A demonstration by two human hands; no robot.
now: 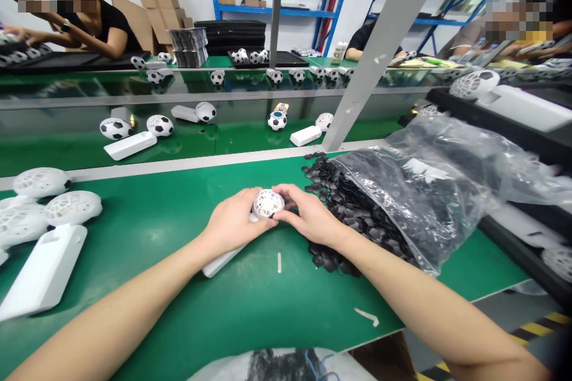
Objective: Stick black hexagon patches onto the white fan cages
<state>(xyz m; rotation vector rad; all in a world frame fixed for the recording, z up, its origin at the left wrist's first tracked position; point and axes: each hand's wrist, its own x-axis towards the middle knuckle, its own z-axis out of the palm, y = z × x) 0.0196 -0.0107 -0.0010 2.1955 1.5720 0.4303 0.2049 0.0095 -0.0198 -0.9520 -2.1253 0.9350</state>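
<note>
In front of me is a white handheld device with an openwork soccer-ball head. My left hand is wrapped round the head from the left. Its white handle pokes out beneath that hand, angled toward me. My right hand pinches the head's right rim between thumb and fingers; whether a small black piece is also between them, I cannot tell. Beside my right hand, a heap of small black flat patches spills from a clear plastic bag.
More white soccer-ball devices lie at left. Finished-looking ones with black patches sit on the green conveyor ahead. A grey post rises at its near edge. Black trays are stacked at right. Co-workers sit across the line.
</note>
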